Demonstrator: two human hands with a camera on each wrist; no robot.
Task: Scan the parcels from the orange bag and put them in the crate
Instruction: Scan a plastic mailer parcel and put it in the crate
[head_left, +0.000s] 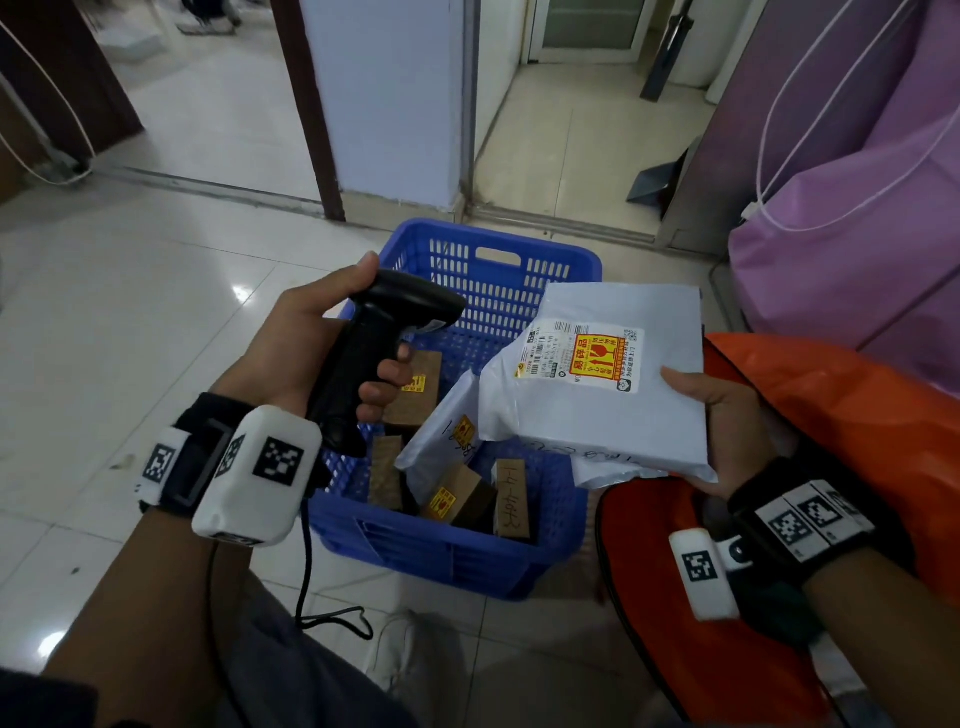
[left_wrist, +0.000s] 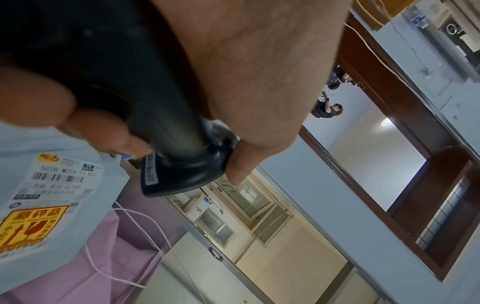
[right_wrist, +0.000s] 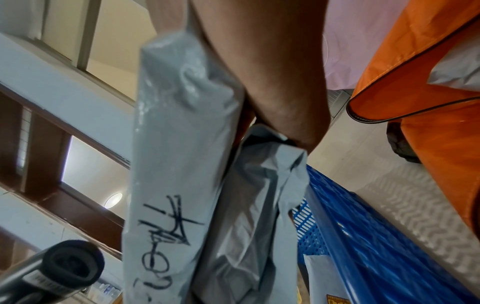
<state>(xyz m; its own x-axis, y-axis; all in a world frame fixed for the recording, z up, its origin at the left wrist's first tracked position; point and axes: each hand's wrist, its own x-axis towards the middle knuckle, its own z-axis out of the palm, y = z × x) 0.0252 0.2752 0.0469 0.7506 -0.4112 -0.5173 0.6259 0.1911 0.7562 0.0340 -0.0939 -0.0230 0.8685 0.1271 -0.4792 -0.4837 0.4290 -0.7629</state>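
1. My left hand (head_left: 322, 348) is wrapped around the handle of the black scanner (head_left: 379, 353), thumb up along the back of its head, fingers curled round the front of the grip. It hangs above the near-left edge of the blue crate (head_left: 457, 551), its nose aimed across the crate toward the parcel.
2. A black cable (head_left: 306, 587) drops from the scanner's butt and runs down past the crate's left wall to the tiled floor (head_left: 104, 322).
3. My right hand (head_left: 727, 436) grips the grey mailer (head_left: 597, 395) by its near-right corner, thumb on top, fingers underneath. It is held flat over the crate's right side, label face up.
4. The label (head_left: 582, 358) carries barcodes and a yellow and red fragile sticker. From the left wrist camera the same label (left_wrist: 46, 201) sits just beside the scanner (left_wrist: 182, 164).
5. From the right wrist view, black handwriting runs along the mailer's (right_wrist: 176, 185) edge, and a loose fold of grey plastic hangs beneath it.
6. Inside the crate lie several brown cardboard boxes (head_left: 415, 389) and a second grey mailer (head_left: 441, 441) leaning among them.
7. The orange bag (head_left: 831, 415) stands open just to the right of the crate, touching its right wall as far as I can tell.
8. A purple bag (head_left: 857, 234) with a white drawstring stands beyond the crate, to its right.
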